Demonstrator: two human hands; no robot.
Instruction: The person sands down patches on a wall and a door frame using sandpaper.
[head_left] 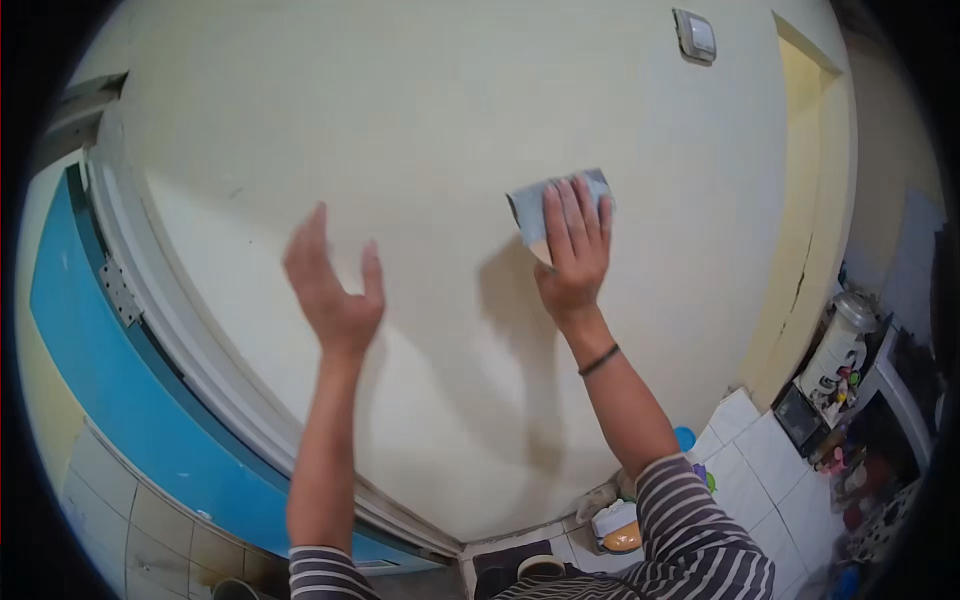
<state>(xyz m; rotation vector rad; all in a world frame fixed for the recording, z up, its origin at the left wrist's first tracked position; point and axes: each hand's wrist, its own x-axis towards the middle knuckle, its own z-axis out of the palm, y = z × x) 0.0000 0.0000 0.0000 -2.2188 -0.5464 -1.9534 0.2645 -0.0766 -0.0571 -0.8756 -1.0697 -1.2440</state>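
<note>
Against the cream wall [440, 150], my right hand [575, 245] presses a stiff-looking grey sheet [530, 207] flat under its fingers. The sheet's left edge curls up and shows a darker side; whether it is paper or cloth I cannot tell. My left hand [335, 290] is raised in front of the wall to the left. Its fingers and thumb are apart, and nothing is in it. Both hands cast soft shadows on the wall.
A blue door [100, 330] with a metal hinge [120, 290] stands at the left. A wall switch [696, 37] sits high on the right, near a doorway [800, 90]. On the tiled floor [765, 465] at lower right are a blue bowl [684, 438] and household clutter.
</note>
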